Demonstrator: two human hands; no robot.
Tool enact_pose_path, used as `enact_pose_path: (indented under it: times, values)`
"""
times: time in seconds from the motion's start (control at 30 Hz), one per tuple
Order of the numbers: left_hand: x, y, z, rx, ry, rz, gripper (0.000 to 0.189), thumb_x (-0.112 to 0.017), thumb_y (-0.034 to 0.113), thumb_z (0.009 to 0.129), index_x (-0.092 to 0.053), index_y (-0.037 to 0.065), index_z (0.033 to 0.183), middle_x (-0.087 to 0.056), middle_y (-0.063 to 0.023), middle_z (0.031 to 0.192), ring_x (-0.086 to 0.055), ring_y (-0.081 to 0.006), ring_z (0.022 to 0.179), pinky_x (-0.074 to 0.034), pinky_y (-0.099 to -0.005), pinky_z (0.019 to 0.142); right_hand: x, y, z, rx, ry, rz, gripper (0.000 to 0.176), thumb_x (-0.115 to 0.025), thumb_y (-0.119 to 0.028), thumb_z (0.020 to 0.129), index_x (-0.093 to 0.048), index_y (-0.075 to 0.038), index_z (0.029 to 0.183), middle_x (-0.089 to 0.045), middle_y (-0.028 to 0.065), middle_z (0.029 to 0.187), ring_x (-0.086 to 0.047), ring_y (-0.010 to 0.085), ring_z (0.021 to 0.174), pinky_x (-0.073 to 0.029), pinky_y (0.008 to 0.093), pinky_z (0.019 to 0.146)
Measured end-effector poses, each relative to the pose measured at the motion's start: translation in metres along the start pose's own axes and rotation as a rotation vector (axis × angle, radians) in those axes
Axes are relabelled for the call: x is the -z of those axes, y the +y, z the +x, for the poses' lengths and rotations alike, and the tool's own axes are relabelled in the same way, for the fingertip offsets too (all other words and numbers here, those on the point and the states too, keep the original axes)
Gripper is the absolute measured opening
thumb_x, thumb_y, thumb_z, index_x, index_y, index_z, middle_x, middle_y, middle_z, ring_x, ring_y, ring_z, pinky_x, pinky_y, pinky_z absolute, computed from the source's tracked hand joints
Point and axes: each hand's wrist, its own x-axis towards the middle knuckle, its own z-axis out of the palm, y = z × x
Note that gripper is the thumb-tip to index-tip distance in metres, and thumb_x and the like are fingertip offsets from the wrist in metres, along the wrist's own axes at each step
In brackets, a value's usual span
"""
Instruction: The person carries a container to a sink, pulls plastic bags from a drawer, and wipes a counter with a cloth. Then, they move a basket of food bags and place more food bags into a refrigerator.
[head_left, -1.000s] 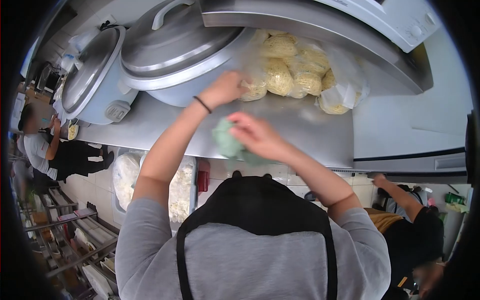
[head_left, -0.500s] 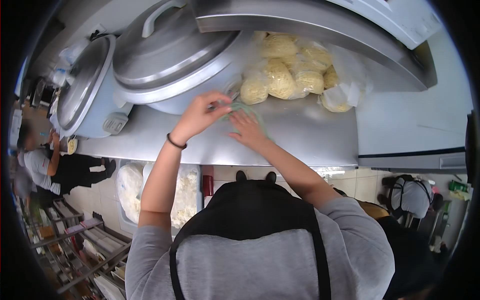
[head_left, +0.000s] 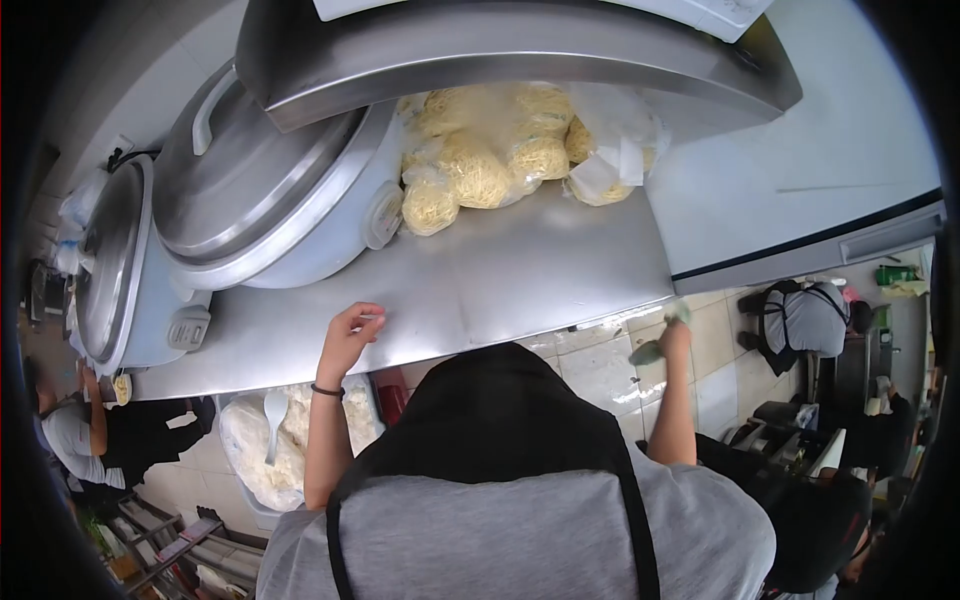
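Note:
My left hand (head_left: 352, 332) hovers over the front edge of the steel counter (head_left: 520, 250), fingers loosely bent and apart, nothing in them. A dark band circles that wrist. Off to the right, beyond the counter's front edge and above the tiled floor, my right hand (head_left: 677, 338) is closed around a thin green cloth (head_left: 648, 353), which sticks out on both sides of the fist. Bags of yellow noodles (head_left: 475, 170) sit at the back of the counter, apart from both hands.
A large lidded cooker (head_left: 280, 250) and a second cooker (head_left: 135, 300) stand on the counter's left. Overhead juts a steel shelf (head_left: 520, 65). Below left is a tub of white rice-like food with a white paddle (head_left: 274, 425). Co-workers (head_left: 800, 318) are nearby on both sides.
Both hands were together on the counter by the cooker, over the green cloth. The right hand has carried the cloth right, off the counter; the left has drawn back. My view has shifted.

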Motion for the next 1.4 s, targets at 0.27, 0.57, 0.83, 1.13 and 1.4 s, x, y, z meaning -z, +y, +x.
enact_pose_path:
  times: [0.27,0.57,0.83,1.13,1.4]
  values:
    - [0.004,0.038,0.027,-0.196,-0.015,0.139,0.021,-0.060,0.012,0.081,-0.059,0.003,0.100,-0.061,-0.0023,0.087,-0.054,-0.0084,0.072,-0.045,-0.0225,0.062,0.154,-0.135,-0.090,0.477,-0.278,0.855,0.024,-0.045,-0.010,0.086,-0.059,0.003,0.101,-0.063,0.0125,0.091,-0.057,0.0167,0.082,-0.044,0.0290,0.076]
    - [-0.107,0.169,-0.058,-1.015,-0.942,0.451,0.086,-0.037,0.061,0.081,-0.019,-0.003,0.135,-0.020,-0.0258,0.139,-0.022,-0.0363,0.129,-0.024,-0.0459,0.102,-0.012,-0.333,-0.175,1.649,-0.299,-0.044,0.056,-0.040,-0.043,0.088,-0.028,-0.015,0.135,-0.025,0.0078,0.141,-0.021,0.0266,0.130,-0.020,0.0435,0.104]
    - [-0.072,0.181,-0.077,-1.105,-1.379,-0.329,0.087,-0.038,0.062,0.080,-0.034,-0.014,0.123,-0.025,-0.0384,0.128,-0.019,-0.0513,0.123,-0.021,-0.0557,0.098,-0.041,-0.288,-0.135,1.688,0.084,0.114,0.061,-0.043,-0.049,0.084,-0.031,-0.016,0.134,-0.026,0.0092,0.140,-0.019,0.0290,0.131,-0.021,0.0501,0.103]
    - [-0.043,0.130,-0.060,-0.622,-0.821,-0.175,0.092,-0.065,0.057,0.064,-0.040,-0.008,0.124,-0.041,-0.0279,0.125,-0.040,-0.0394,0.118,-0.034,-0.0445,0.094,-0.025,-0.058,-0.013,0.648,0.529,0.096,0.050,-0.045,-0.019,0.086,-0.032,-0.001,0.130,-0.036,0.0222,0.131,-0.031,0.0352,0.124,-0.029,0.0423,0.100]
    - [-0.065,0.141,-0.048,-0.349,-0.697,0.031,0.072,-0.070,0.039,0.069,-0.044,0.004,0.126,-0.046,-0.0117,0.127,-0.045,-0.0253,0.117,-0.036,-0.0363,0.094,0.088,-0.034,-0.069,0.180,-0.035,0.780,0.031,-0.042,-0.019,0.087,-0.056,0.003,0.105,-0.061,0.0214,0.093,-0.059,0.0338,0.080,-0.046,0.0395,0.072]
